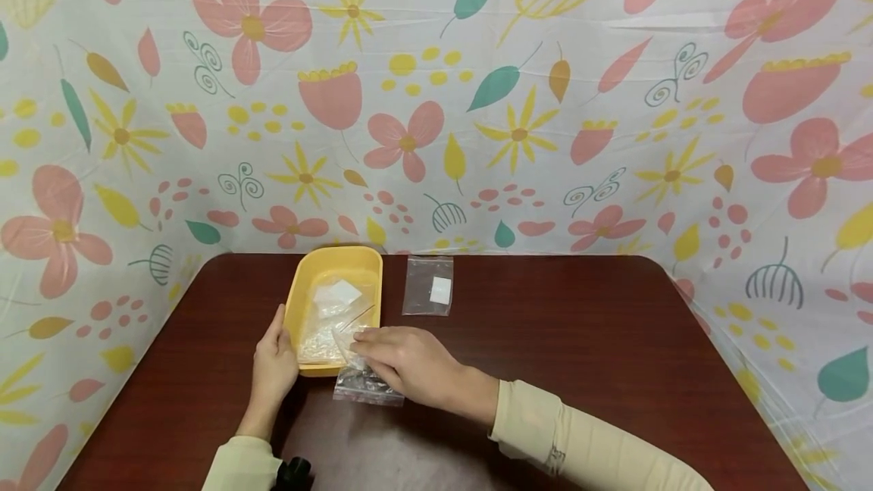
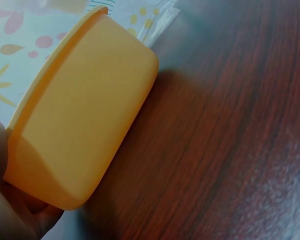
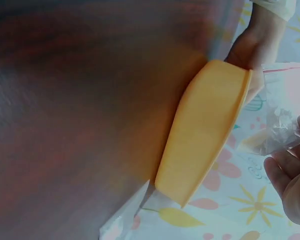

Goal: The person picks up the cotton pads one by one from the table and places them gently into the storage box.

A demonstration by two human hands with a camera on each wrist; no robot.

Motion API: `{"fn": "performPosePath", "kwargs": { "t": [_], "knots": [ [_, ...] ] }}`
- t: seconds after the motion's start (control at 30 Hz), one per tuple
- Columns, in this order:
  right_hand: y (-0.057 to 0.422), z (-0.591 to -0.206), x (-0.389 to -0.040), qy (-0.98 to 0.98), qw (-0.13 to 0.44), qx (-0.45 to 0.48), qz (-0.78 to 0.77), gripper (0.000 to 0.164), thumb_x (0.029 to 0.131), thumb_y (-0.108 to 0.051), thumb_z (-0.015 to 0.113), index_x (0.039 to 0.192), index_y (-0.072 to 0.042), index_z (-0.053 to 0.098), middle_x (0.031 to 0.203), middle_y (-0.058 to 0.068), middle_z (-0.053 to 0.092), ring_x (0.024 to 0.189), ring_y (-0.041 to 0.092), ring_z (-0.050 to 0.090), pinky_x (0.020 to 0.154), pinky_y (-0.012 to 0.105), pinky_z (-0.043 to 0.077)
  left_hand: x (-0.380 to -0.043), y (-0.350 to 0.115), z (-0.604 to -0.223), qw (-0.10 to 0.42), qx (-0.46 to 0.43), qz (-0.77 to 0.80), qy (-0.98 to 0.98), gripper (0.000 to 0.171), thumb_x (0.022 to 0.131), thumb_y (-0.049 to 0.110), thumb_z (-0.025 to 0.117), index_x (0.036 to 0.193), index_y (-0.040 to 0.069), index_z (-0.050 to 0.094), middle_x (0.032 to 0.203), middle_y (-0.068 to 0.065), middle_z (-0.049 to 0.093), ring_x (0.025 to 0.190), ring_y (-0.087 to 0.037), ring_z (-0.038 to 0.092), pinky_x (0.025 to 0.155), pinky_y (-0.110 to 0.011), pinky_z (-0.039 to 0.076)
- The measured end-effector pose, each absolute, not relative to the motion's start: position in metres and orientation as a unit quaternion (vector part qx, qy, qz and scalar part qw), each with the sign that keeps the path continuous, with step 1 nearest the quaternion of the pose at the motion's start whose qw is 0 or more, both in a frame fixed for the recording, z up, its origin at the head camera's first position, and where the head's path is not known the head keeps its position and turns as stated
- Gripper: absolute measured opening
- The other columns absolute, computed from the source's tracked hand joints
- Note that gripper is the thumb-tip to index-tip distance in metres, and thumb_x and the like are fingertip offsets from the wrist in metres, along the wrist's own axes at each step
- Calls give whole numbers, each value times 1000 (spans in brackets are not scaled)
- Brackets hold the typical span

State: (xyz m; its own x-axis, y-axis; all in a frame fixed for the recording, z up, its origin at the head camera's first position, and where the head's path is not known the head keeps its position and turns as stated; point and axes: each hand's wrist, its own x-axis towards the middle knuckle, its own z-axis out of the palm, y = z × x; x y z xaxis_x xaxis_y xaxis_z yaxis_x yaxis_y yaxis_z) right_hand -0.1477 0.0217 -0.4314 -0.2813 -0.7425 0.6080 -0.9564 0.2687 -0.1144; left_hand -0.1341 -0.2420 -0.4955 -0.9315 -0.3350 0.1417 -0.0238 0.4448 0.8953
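Note:
A yellow plastic tray (image 1: 293, 324) holds clear zip bags (image 1: 337, 298), one with a white label. My left hand (image 1: 275, 362) grips its near left side; in the left wrist view the thumb lies at the rim and the fingers (image 2: 45, 220) curl at the corner. Over the tray's near right corner, my right hand (image 1: 416, 366) pinches a clear zip bag (image 1: 368, 389). Its lower part hangs past the tray's near edge in the head view. The right wrist view shows this bag (image 3: 285, 107) beside the tray wall (image 3: 205, 130), with a red line along one edge.
Another clear zip bag (image 1: 423, 286) with a white label lies flat on the dark wood table (image 1: 546, 324), just right of the tray. A flowered cloth (image 1: 518, 173) hangs behind the table and along both sides. Something black (image 1: 295, 473) sits at the left cuff.

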Motion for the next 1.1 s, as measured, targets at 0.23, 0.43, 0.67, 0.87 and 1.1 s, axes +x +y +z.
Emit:
{"fn": "performPosePath", "kwargs": {
  "t": [0.23,0.43,0.67,0.87,1.1],
  "knots": [
    [12,-423,-164,-783,204,545,221,25,100,-12,61,122,-10,73,126,5,69,119,16,63,102,28,47,-134,-242,-494,143,110,-519,-836,50,107,2,33,157,2,31,158,-21,31,144,-38,27,117,-52,24],
    [5,-417,-186,-795,188,529,229,27,103,-13,58,125,-9,72,128,7,68,120,18,62,99,30,50,-132,-242,-493,127,116,-520,-836,50,108,4,32,158,5,29,159,-20,29,145,-36,26,118,-52,24],
    [-5,-415,-210,-805,197,515,220,25,101,-11,60,123,-9,73,125,7,69,114,18,66,92,32,55,-133,-241,-493,136,116,-519,-836,50,108,3,33,157,3,30,159,-19,30,145,-36,27,118,-51,24],
    [-15,-414,-228,-822,182,498,206,28,102,-11,59,127,-9,71,127,7,68,116,18,65,91,33,55,-133,-241,-493,136,114,-519,-836,50,108,3,33,157,3,30,159,-18,30,145,-36,27,118,-51,24],
    [-28,-416,-244,-844,171,475,181,30,105,-17,56,132,-14,68,130,3,67,117,17,64,89,32,56,-134,-241,-495,134,115,-519,-836,51,107,2,33,158,4,30,158,-20,30,145,-36,27,117,-52,25]
  ]
}}
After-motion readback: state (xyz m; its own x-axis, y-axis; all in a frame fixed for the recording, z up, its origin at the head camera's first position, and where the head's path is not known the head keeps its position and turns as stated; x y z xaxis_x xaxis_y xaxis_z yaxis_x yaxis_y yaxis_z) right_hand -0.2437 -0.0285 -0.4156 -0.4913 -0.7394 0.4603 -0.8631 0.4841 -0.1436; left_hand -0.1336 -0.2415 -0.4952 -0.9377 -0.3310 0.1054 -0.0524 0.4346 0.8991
